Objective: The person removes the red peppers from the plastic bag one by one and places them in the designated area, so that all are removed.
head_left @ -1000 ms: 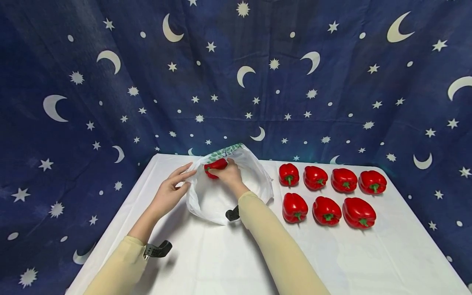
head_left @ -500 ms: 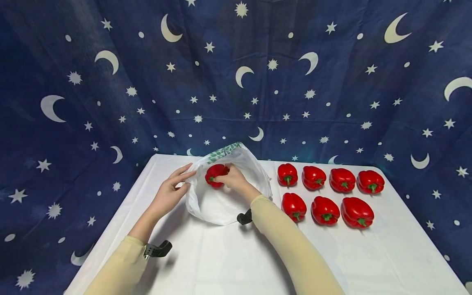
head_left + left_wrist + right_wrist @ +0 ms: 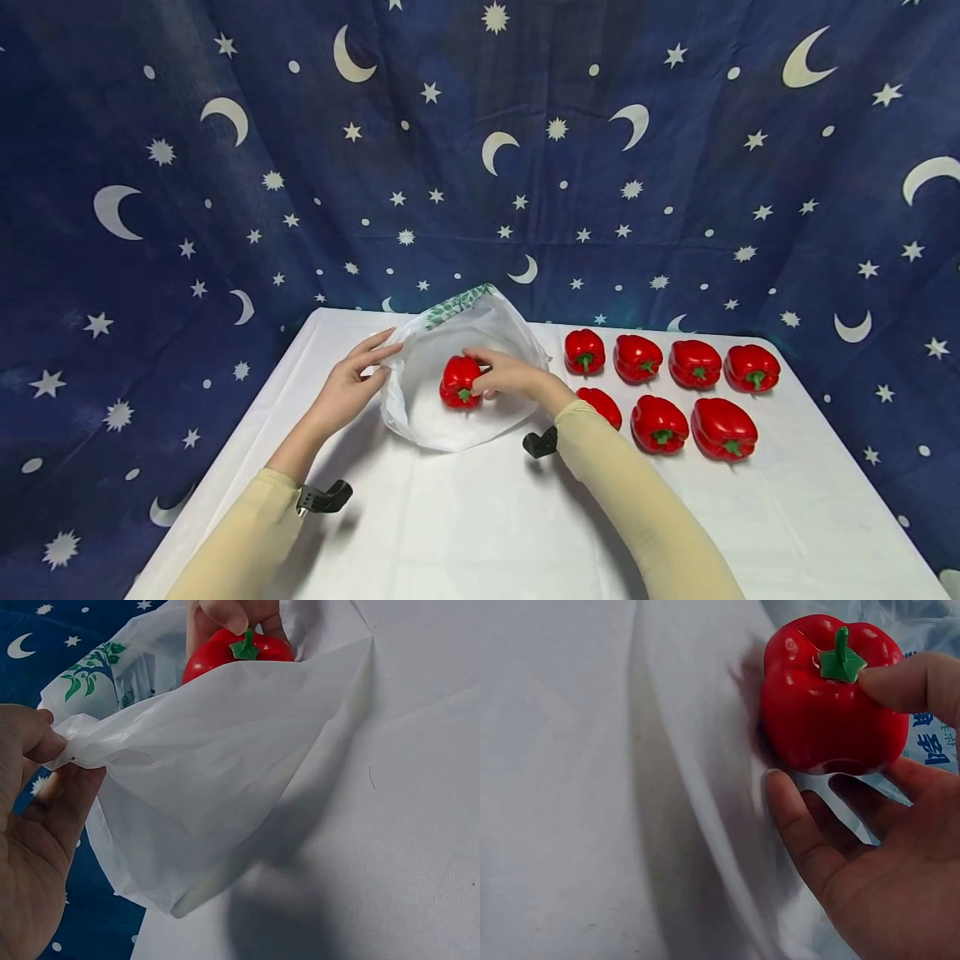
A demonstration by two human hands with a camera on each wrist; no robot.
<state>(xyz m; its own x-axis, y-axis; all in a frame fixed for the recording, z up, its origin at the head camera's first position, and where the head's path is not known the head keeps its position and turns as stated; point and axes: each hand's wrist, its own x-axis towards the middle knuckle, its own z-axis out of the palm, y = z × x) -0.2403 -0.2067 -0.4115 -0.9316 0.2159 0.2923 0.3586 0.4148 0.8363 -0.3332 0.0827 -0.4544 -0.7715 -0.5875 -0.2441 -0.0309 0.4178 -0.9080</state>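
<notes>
A glossy red bell pepper [image 3: 460, 382] is being pinched by the right hand [image 3: 507, 377] inside the thin white plastic bag [image 3: 420, 408]; its rim is being pinched by the left hand [image 3: 347, 390]. One bench [image 3: 465, 533] pepper [image 3: 602, 404] is being half hidden behind the sleeve.

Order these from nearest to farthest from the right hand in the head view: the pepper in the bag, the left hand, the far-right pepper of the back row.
1. Pepper in the bag, touching the right hand.
2. Left hand, at the bag's left edge.
3. Far-right pepper, back row.
</notes>
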